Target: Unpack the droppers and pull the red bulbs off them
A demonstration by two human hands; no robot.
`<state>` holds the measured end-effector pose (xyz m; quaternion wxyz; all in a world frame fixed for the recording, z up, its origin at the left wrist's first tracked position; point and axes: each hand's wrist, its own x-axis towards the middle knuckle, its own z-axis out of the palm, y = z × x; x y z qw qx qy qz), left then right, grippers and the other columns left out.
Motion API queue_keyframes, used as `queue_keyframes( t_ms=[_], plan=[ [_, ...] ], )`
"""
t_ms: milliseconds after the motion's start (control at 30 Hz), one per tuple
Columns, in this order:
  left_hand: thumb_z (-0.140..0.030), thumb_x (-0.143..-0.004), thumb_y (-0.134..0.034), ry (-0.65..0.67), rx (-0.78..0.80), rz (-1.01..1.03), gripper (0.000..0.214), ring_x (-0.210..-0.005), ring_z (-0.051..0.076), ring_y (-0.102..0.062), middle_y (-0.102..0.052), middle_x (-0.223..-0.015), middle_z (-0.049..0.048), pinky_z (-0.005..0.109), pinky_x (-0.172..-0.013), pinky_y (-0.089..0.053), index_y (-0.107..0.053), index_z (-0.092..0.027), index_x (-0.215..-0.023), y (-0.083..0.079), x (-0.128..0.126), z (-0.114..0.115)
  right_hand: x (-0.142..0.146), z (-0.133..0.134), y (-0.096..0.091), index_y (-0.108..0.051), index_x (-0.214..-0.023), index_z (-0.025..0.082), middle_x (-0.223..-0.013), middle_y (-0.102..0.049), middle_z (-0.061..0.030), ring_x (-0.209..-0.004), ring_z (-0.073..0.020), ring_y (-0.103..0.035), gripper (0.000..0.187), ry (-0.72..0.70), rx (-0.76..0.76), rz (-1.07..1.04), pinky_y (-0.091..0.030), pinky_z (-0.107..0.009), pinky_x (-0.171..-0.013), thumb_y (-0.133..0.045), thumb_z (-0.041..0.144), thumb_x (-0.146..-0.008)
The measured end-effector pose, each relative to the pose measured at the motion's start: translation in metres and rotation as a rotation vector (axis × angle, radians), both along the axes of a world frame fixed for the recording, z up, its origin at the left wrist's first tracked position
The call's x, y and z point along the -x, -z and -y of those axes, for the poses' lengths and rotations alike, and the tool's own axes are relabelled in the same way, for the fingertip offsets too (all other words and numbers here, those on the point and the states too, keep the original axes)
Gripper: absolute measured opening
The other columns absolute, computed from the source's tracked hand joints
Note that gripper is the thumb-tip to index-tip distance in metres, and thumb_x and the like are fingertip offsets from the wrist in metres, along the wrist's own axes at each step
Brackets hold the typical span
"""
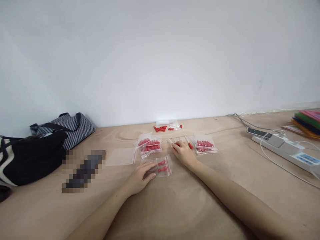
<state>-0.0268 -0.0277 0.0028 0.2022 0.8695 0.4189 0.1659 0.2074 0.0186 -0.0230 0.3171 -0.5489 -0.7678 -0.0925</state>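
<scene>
My left hand (140, 176) lies over the left part of a clear zip bag (160, 164), its fingers stretched out and the thumb apart. Two red pieces with narrow ends show inside this bag. Further right, my right hand (183, 152) has its fingers bent down on a red piece, mostly hidden under the fingertips, among thin pale sticks (184, 138). Just right of that hand lies a loose red piece (190, 145). Filled zip bags of red pieces (151, 146) are stacked behind my left hand. Another filled stack (205, 144) is right of my right hand.
Flat clear bags (121, 156) lie left of the filled ones. Loose red pieces (162, 128) and more clear plastic are near the wall. A blurred dark object (85, 170) and bags (35, 156) are left. A power strip (285, 148) with cables and coloured sheets (308, 121) are right.
</scene>
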Motion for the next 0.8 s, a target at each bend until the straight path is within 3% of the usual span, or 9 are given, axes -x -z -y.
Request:
queue_keyframes(
  t_ms=[133,267,567,667,800],
  plan=[
    [-0.029,-0.082,-0.045,-0.013,0.011,-0.012,0.038,-0.117,0.021,-0.043,-0.051,-0.126,0.0034,0.042,-0.099,-0.034,-0.048,-0.024,-0.120,0.001,0.001,-0.001,0.009,-0.001,0.002,-0.066,-0.084,0.017,-0.081,-0.060,-0.0079,-0.077,-0.0165,-0.053,0.019,0.027,0.020,0.121,-0.033,-0.029,-0.076,-0.047,0.019,-0.083],
    [-0.029,-0.082,-0.045,-0.015,0.017,-0.020,0.038,-0.117,0.021,-0.043,-0.051,-0.126,0.0029,0.041,-0.099,-0.034,-0.049,-0.025,-0.120,0.002,0.001,-0.001,0.011,0.002,0.000,-0.065,-0.080,0.017,-0.080,-0.061,-0.0086,-0.078,-0.0186,-0.052,0.021,0.085,0.036,0.184,-0.027,-0.035,-0.078,-0.049,0.030,-0.083],
    [-0.030,-0.082,-0.045,-0.008,0.008,-0.004,0.040,-0.118,0.021,-0.043,-0.050,-0.127,0.0037,0.042,-0.099,-0.034,-0.047,-0.024,-0.121,0.003,0.002,-0.001,0.005,0.012,-0.008,-0.064,-0.082,0.018,-0.087,-0.061,-0.0087,-0.086,-0.0223,-0.047,0.028,0.207,0.024,0.141,-0.022,-0.037,-0.074,-0.049,0.042,-0.080],
    [-0.029,-0.082,-0.045,-0.021,0.011,0.002,0.040,-0.118,0.021,-0.042,-0.049,-0.127,0.0039,0.043,-0.100,-0.033,-0.047,-0.024,-0.121,0.004,0.002,-0.001,-0.003,0.020,-0.008,-0.063,-0.081,0.020,-0.083,-0.060,-0.0056,-0.085,-0.0201,-0.048,0.022,0.145,0.012,0.049,-0.022,-0.035,-0.074,-0.049,0.036,-0.081],
    [-0.029,-0.082,-0.045,-0.014,-0.001,-0.001,0.040,-0.118,0.021,-0.043,-0.049,-0.127,0.0035,0.041,-0.099,-0.035,-0.046,-0.024,-0.121,0.004,0.002,0.000,-0.011,0.037,-0.005,-0.063,-0.077,0.021,-0.074,-0.059,-0.0011,-0.078,-0.0156,-0.048,0.012,-0.086,0.062,-0.098,-0.025,-0.032,-0.074,-0.052,0.025,-0.078]
  ],
)
